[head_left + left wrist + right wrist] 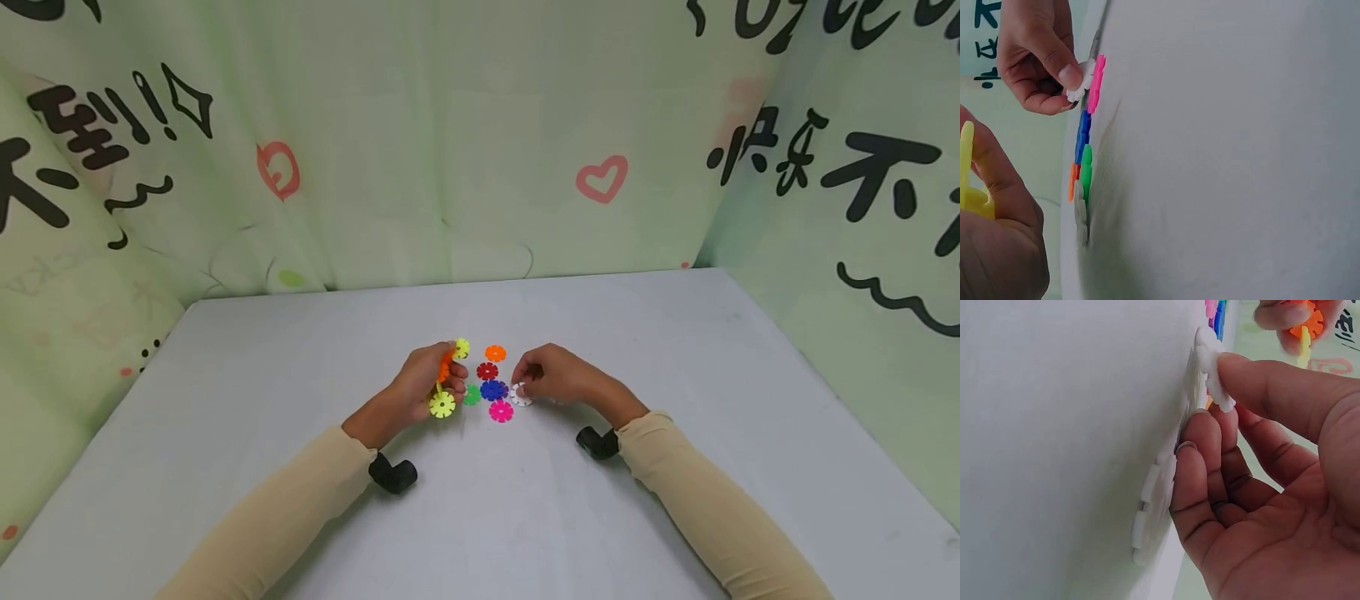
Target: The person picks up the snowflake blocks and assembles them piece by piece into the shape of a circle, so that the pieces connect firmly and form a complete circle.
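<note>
My left hand [417, 385] holds a joined piece of notched plastic snowflake discs: an orange disc [446, 367] in the middle, a yellow disc [442, 405] at the near end and another yellow disc [462, 348] at the far end. Between thumb and fingers, my right hand [561, 375] pinches a white snowflake disc [1215, 365], tilted up at the table. A second white disc [1155, 509] lies flat under its fingers. Between the hands lie a green disc [472, 395], a blue disc [493, 390], a pink disc [501, 411], a red disc [487, 371] and a loose orange disc [496, 353].
A white-covered table [480, 517] spreads beneath both arms. Behind it hangs a pale green curtain [450, 150] with black lettering and red hearts. Each sleeve cuff carries a black wrist device, one at the left [393, 475] and one at the right [597, 443].
</note>
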Tool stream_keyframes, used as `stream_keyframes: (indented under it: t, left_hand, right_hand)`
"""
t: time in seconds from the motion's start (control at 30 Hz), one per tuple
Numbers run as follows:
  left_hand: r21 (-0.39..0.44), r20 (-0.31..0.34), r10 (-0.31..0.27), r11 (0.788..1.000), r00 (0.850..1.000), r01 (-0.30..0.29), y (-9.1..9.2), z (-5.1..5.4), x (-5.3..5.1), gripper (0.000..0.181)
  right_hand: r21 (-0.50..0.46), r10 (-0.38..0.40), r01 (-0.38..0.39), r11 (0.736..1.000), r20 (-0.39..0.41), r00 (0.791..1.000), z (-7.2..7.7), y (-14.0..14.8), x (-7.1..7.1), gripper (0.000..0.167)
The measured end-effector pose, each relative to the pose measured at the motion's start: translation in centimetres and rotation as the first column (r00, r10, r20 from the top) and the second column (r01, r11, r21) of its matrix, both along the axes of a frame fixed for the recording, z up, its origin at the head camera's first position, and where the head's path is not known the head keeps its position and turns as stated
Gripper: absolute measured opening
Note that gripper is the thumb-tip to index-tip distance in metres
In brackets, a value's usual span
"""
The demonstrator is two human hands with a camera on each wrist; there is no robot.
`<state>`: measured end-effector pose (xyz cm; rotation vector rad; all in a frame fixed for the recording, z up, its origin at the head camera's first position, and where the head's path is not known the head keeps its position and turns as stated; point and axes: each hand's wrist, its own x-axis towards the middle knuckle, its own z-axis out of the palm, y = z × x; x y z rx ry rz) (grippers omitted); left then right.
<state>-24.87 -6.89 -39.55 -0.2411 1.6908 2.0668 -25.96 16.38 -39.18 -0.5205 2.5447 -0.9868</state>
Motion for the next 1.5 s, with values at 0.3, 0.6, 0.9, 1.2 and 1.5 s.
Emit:
stream_keyframes:
  t: [0.3,0.6,0.9,1.2,1.5]
  left_hand:
    - [-0.029,-0.039,-0.063,0.998,0.997,0.062,0.1,0.0,0.1,0.038]
    - [0.011,-0.007,-0.099,0.995,0.995,0.099,0.0,0.0,0.0,0.040]
    - [0.003,-0.005,-0.115,0.993,0.993,0.115,0.2,0.3,0.1,0.035]
    - [0.026,0.006,-0.140,0.990,0.990,0.140,0.4,0.4,0.1,0.034]
    - [0.006,-0.010,-0.159,0.987,0.987,0.159,0.4,0.8,0.0,0.037]
  right_hand:
    - [-0.007,0.000,0.000,1.000,-0.018,1.000,0.5,0.3,-0.2,0.016]
    - [-0.090,-0.079,0.076,0.993,-0.026,0.997,1.1,-0.4,-0.5,0.020]
    - [-0.220,-0.114,0.099,0.970,-0.055,0.992,1.5,-1.1,-0.4,0.021]
    - [-0.351,-0.115,0.084,0.932,-0.068,0.991,1.4,-1.7,-0.4,0.016]
    - [-0.308,-0.141,0.097,0.946,-0.123,0.982,1.3,-2.1,-0.6,0.014]
